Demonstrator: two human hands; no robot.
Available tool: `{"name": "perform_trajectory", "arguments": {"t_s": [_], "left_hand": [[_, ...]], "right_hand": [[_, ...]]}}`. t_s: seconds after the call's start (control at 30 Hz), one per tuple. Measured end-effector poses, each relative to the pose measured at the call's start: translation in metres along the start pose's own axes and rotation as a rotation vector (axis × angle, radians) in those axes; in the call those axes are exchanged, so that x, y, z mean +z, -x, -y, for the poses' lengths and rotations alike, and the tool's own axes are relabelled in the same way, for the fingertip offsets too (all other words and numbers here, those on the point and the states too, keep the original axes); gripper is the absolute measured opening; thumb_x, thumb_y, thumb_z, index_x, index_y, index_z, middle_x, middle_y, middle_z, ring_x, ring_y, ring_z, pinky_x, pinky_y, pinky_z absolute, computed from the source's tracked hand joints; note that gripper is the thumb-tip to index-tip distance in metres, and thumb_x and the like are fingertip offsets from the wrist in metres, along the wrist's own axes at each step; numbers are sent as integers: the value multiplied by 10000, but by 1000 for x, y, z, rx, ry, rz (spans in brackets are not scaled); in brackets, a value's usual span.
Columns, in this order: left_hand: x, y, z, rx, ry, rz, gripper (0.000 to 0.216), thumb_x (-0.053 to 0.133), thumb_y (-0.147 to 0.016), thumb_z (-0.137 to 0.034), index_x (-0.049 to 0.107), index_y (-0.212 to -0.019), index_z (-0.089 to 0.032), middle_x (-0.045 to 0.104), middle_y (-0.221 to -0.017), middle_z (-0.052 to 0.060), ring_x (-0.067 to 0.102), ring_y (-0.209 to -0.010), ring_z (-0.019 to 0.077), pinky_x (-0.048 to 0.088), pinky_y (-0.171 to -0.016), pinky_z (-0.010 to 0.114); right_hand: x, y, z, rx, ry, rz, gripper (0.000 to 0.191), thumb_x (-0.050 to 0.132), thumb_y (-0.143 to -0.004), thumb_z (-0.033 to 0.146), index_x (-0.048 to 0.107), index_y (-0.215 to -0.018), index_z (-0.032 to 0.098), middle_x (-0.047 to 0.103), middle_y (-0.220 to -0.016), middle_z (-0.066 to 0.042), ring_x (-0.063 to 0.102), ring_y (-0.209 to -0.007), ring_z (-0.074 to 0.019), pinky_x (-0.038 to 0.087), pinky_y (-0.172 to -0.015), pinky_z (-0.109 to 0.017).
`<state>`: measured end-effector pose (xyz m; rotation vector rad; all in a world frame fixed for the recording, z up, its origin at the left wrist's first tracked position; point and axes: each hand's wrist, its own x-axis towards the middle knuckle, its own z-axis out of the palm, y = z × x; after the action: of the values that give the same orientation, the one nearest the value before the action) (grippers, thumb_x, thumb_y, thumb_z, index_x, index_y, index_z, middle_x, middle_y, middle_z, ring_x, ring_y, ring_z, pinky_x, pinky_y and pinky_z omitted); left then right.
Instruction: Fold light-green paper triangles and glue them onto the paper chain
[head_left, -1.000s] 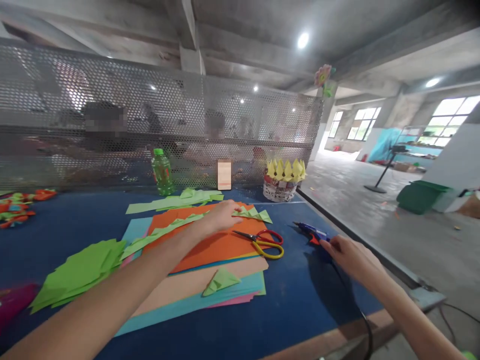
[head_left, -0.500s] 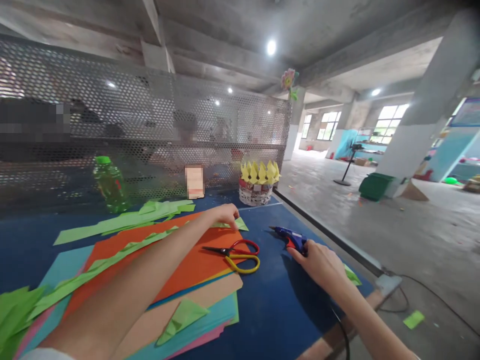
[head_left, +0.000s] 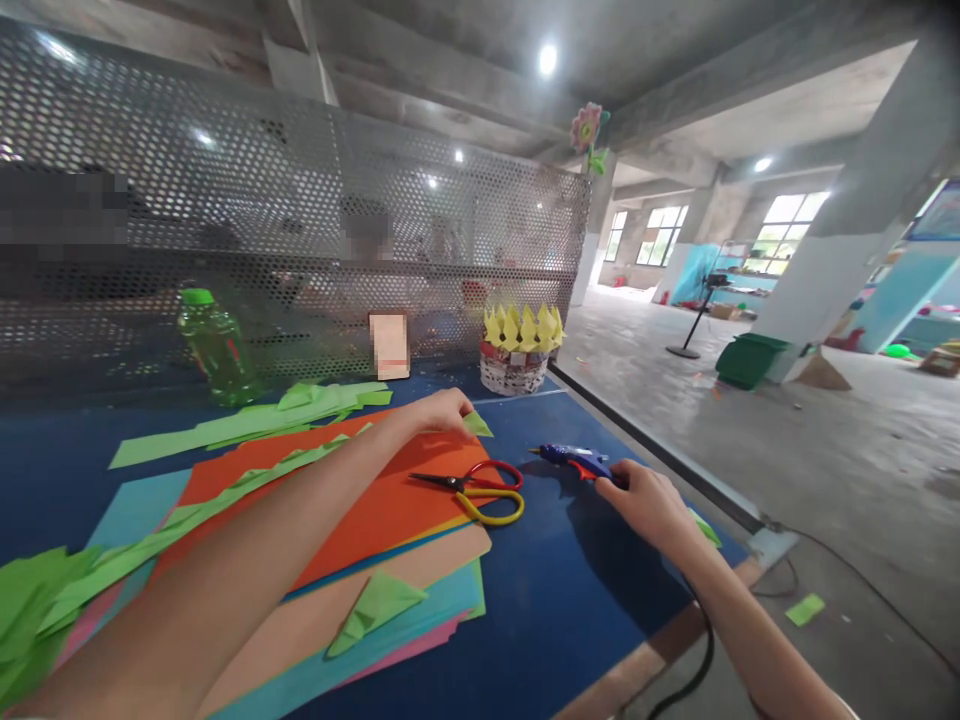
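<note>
My left hand (head_left: pixel 442 412) reaches across a stack of coloured paper sheets (head_left: pixel 330 520) and its fingers are pinched on the tip of a long green zigzag paper strip (head_left: pixel 225 495). My right hand (head_left: pixel 646 500) is wrapped round the handle of a blue glue gun (head_left: pixel 571 459) lying on the blue table (head_left: pixel 592 590); its nozzle points left. Red and yellow scissors (head_left: pixel 476 488) lie between my hands on the orange sheet's edge. A small folded green piece (head_left: pixel 375 605) rests on the tan sheet.
A green bottle (head_left: pixel 214 345), more green strips (head_left: pixel 255 420) and a basket with yellow paper points (head_left: pixel 521 350) stand along a perforated metal screen (head_left: pixel 300 220), with people behind it. The table's right edge (head_left: pixel 660 450) drops to a concrete floor. A black cord (head_left: pixel 694 670) hangs off the front.
My right hand has moved forward and closed round the glue gun's handle. My left hand stays on the green strip's end. The view has swung to the right.
</note>
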<state>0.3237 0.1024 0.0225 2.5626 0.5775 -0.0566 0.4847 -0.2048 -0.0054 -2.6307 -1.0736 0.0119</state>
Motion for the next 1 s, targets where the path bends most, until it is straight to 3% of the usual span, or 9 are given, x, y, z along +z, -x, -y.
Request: {"name": "perform_trajectory", "arguments": {"t_s": [0.23, 0.37, 0.47, 0.53, 0.6, 0.67, 0.8, 0.9, 1.0], "left_hand": [[-3, 18, -15, 17, -133, -106, 351, 655, -968, -368, 628, -1240, -148, 626, -1264, 80, 647, -1068, 280, 576, -876, 439], [-2, 50, -30, 10, -250, -253, 375, 639, -983, -347, 581, -1310, -174, 584, -1339, 114, 619, -1144, 272, 544, -950, 494], [-1, 101, -34, -28, -315, -300, 346, 644, -980, -342, 603, -1277, -168, 606, -1310, 108, 621, -1143, 269, 535, -961, 496], [0, 145, -33, -101, -343, -297, 267, 643, -981, -328, 647, -1186, -159, 653, -1221, 90, 641, -1098, 248, 534, -954, 476], [5, 192, -29, -207, -369, -300, 144, 654, -956, -262, 701, -1038, -154, 702, -1087, 77, 663, -1031, 253, 532, -918, 455], [13, 237, -23, -294, -386, -302, 91, 661, -928, -232, 731, -942, -174, 719, -1030, 75, 673, -1012, 279, 522, -877, 419], [42, 311, -9, -464, -422, -346, 152, 583, -959, -210, 734, -950, -200, 713, -1036, 65, 678, -963, 259, 516, -814, 372], [62, 352, 6, -603, -460, -387, 194, 542, -986, -215, 734, -965, -198, 709, -1069, 77, 667, -1034, 253, 507, -900, 362], [67, 377, 27, -774, -500, -442, 238, 488, -990, -144, 724, -1004, -172, 696, -1088, 101, 669, -1051, 252, 505, -923, 356]], "right_hand": [[11, 12, 19, -44, 88, -60, 194, 532, -918, 348, 620, -954, 179, 720, -938, -104, 689, -861, -254, 385, -679, -303], [17, 19, 19, -112, 153, -77, 189, 540, -937, 314, 618, -986, 150, 696, -998, -154, 692, -936, -309, 436, -751, -352], [18, 24, 14, -188, 187, -114, 322, 532, -959, 387, 605, -1105, 109, 669, -1063, -208, 665, -1013, -373, 470, -809, -420], [18, 26, 14, -338, 253, -270, 437, 503, -970, 452, 579, -1196, 85, 656, -1093, -223, 656, -1007, -385, 491, -825, -458], [18, 28, 21, -490, 232, -337, 428, 455, -987, 463, 576, -1208, 118, 658, -1106, -194, 646, -1005, -387, 504, -819, -475], [19, 30, 36, -632, 136, -316, 373, 414, -1008, 466, 597, -1157, 178, 668, -1090, -147, 655, -971, -350, 513, -825, -470], [31, 41, 73, -900, -59, -195, 294, 403, -1039, 431, 608, -1124, 238, 664, -1161, -95, 679, -990, -265, 525, -851, -406], [44, 51, 91, -1024, -88, -159, 254, 444, -1031, 428, 619, -1120, 268, 673, -1181, -67, 688, -1020, -246, 536, -831, -379], [53, 58, 99, -1130, -109, -139, 256, 462, -1024, 439, 629, -1145, 287, 685, -1189, -47, 690, -1058, -237, 550, -839, -360]]}}
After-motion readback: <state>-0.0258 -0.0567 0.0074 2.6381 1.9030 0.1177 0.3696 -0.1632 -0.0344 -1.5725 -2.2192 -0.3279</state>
